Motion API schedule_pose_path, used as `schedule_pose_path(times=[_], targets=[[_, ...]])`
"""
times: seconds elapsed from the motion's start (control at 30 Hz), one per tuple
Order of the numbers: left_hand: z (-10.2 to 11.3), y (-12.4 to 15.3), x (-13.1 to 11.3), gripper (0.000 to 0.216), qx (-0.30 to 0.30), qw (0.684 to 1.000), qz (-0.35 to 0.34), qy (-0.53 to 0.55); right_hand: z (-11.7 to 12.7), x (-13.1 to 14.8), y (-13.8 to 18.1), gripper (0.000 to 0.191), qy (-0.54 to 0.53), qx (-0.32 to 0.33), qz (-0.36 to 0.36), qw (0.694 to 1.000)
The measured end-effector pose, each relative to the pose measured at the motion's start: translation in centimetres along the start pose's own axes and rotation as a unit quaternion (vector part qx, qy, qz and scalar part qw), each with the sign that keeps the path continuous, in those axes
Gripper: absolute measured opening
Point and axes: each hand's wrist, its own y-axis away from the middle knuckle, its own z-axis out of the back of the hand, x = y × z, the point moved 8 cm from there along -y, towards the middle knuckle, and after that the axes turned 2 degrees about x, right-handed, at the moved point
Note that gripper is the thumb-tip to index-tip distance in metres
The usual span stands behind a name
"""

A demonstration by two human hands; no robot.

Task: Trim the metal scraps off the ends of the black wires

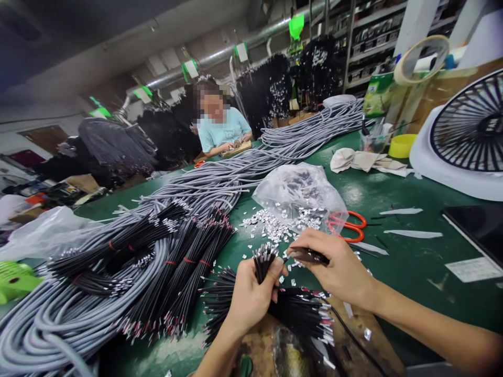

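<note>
My left hand (251, 293) is closed around a small bunch of black wires (264, 264), their ends pointing up. Just right of it, my right hand (334, 262) pinches a slim dark brown tool (310, 255) whose kind I cannot make out; its tip is close to my left fingertips. Below both hands lies a thick pile of black wires (302, 314) with pale and reddish ends, partly over a worn wooden board (259, 340). Small shiny silver pieces (267, 222) are scattered beyond my hands, beside a clear plastic bag (298, 188).
Orange-handled scissors (351, 228) lie by the bag. Tied black wire bundles (181, 272) and long grey cables (157, 293) cover the left side. At right are a white fan (467, 136) and a dark flat device (479, 230). A person (223, 125) works across the green table (408, 272).
</note>
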Motion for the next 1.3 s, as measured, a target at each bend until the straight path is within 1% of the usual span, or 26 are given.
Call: schedule_pose_path(times=[0.1,0.23,0.33,0.43,0.53,0.7,0.8,0.9,1.0,1.13,1.2,1.3], targets=[[-0.1,0.0,0.1,0.038,0.004,1.0,0.005,-0.006,-0.2,0.3,0.1,0.016,0.038,0.005,0.02,0.999],[-0.1,-0.1,-0.2,0.038,0.002,1.0,0.0,0.0,-0.5,0.8,0.1,0.028,0.062,0.017,0.049,0.997],[-0.2,-0.2,-0.4,0.039,0.003,1.0,0.005,0.009,-0.5,0.8,0.1,0.025,0.067,0.02,0.052,0.996],[-0.3,-0.2,0.1,0.033,0.001,0.999,0.025,0.031,-0.6,0.2,0.1,0.018,0.064,0.023,0.017,0.998],[-0.4,-0.2,0.4,0.024,-0.007,0.999,0.019,0.048,-1.0,-0.7,0.0,0.008,0.029,0.034,-0.038,0.998],[-0.4,-0.4,0.3,0.019,-0.003,0.998,-0.031,0.048,-2.4,-2.0,0.2,0.013,-0.08,0.093,-0.133,0.983],[-0.2,-0.6,0.0,0.02,-0.014,0.998,-0.05,0.026,-3.0,-2.2,0.4,0.014,-0.129,0.116,-0.157,0.972],[0.0,-0.6,-0.2,0.02,-0.023,0.998,-0.056,-0.002,-2.8,-2.2,0.4,0.013,-0.125,0.111,-0.161,0.973],[0.2,-0.5,-0.2,0.021,-0.033,0.998,-0.056,-0.017,-2.4,-2.1,0.4,0.011,-0.089,0.099,-0.158,0.978],[0.8,-0.5,-0.4,0.02,-0.063,0.995,-0.066,-0.03,-1.7,-1.8,0.2,0.012,-0.035,0.077,-0.143,0.986],[0.8,-0.5,-0.5,0.02,-0.06,0.996,-0.063,-0.033,-1.3,-1.5,0.0,0.013,-0.025,0.068,-0.127,0.989],[0.4,-0.7,-0.4,0.019,-0.032,0.998,-0.046,-0.023,-1.0,-1.1,-0.3,0.017,-0.031,0.074,-0.102,0.991]])
